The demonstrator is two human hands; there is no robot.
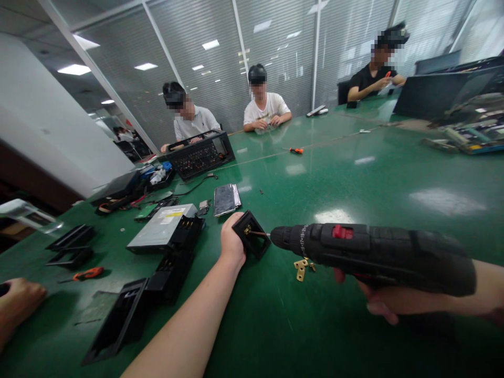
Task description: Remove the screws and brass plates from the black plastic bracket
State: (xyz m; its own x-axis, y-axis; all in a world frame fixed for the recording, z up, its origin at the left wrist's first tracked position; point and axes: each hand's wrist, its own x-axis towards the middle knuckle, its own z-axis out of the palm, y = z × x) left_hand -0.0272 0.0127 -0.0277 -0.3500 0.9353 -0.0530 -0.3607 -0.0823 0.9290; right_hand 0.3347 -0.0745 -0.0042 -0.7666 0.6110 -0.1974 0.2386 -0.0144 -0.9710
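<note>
My left hand (232, 242) is closed round a small black plastic frame (252, 234) and holds it tilted just above the green table (354, 173). My right hand (380, 302) grips a black cordless drill (374, 254) with a red switch. The drill's bit touches a brass screw on the frame's near side. A small brass bracket (301, 269) and loose screws lie on the table under the drill's chuck.
Black plastic frames (129, 315) and a silver drive (161, 227) lie to my left, with an orange screwdriver (88, 273). Another person's hand (18, 302) rests at the left edge. Three people sit at the far side. A black case (200, 153) and circuit boards (472, 134) stand further off.
</note>
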